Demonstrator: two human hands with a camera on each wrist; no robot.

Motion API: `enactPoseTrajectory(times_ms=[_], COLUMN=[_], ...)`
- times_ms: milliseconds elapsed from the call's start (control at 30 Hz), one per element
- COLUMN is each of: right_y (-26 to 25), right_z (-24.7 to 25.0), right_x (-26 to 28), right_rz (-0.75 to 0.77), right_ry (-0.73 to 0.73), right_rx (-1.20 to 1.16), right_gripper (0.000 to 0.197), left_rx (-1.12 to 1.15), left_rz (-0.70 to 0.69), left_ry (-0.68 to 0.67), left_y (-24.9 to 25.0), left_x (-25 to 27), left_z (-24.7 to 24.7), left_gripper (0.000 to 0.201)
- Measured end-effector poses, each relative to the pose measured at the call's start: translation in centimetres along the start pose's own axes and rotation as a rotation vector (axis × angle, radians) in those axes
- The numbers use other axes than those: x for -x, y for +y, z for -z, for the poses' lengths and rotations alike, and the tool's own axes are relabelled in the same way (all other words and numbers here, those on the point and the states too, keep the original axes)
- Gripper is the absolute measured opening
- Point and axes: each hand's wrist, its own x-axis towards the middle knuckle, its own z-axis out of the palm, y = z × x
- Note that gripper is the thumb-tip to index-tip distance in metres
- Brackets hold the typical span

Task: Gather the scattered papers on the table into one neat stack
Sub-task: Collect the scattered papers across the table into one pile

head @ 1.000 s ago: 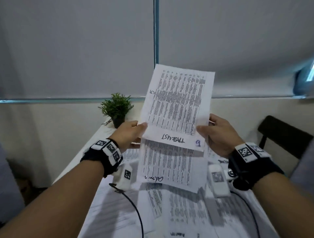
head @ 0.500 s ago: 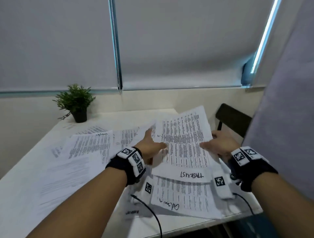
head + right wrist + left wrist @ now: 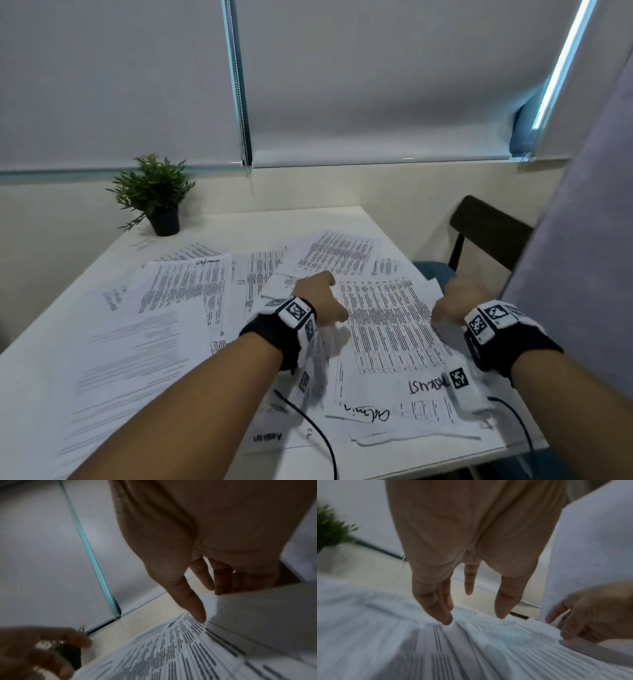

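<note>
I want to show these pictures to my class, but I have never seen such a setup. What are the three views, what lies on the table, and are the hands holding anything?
No machine here: a person wears cameras. One view is from the head, two look along each wrist past the fingers. The left hand and right hand hover open over a small pile of printed sheets at the near right of the white table; neither grips anything. More loose papers lie spread to the left, unstacked. A potted plant stands in the far corner, a dark chair beside the table. The black bands with square patterns are wrist straps.

"Admin" handwritten on sheet point(image 3: 368, 413)
</note>
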Motion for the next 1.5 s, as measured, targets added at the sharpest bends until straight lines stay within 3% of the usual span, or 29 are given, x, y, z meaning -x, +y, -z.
enactPoseTrajectory(times_ms=[100,200,267,400,500,567,700,967,1100,1300,1500], right_y=[-1.3,-5.0,-8.6,-15.7,-20.7,-23.6,-27.2,-29.4,-29.8,-29.6,-29.1], right_z=[-0.2,0.3,0.3,-3.4,-7.0,-8.8,-11.3,-16.0,-15.6,-16.1,-16.1], right_x=[0.7,3.1,5.1,8.4,10.1,10.9,11.7,13.1,13.4,11.4,10.2], right_rz=[0.073,0.247,0.361,0.525,0.645,0.714,0.804,0.966,0.977,0.936,0.927], right_ry=[0.124,0.066,-0.070,-0.336,-0.382,-0.374,-0.353,-0.258,-0.340,-0.420,-0.379], right_rx=[0.024,-0.001,-0.014,-0.006,0.095,0.240,0.456,0.684,0.563,0.298,0.145], right_gripper=[0.029,0.041,0.045,0.052,0.065,0.071,0.080,0.053,0.051,0.085,0.082], left_rx=[-0.093,-0.166,-0.170,-0.204,-0.267,-0.263,-0.243,-0.168,-0.097,0.106,0.404], left_rz=[-0.036,0.016,0.120,0.454,0.649,0.705,0.672,0.626,0.580,0.618,0.594], left_ry=[0.053,0.092,0.115,0.108,0.138,0.116,0.014,0.021,0.111,0.331,0.410], left_y=[-1.2,-5.2,-9.0,-17.9,-23.5,-25.4,-26.3,-27.4,-27.9,-30.8,-33.1], left_x=[0.5,1.9,3.4,7.0,9.4,10.6,11.3,8.1,7.2,5.7,6.6], left_z=[2.7,6.7,9.6,14.2,15.5,15.5,14.5,14.7,15.1,17.0,19.6], left_gripper=[0.055,0.053,0.063,0.076,0.091,0.096,0.098,0.107,0.106,0.103,0.107])
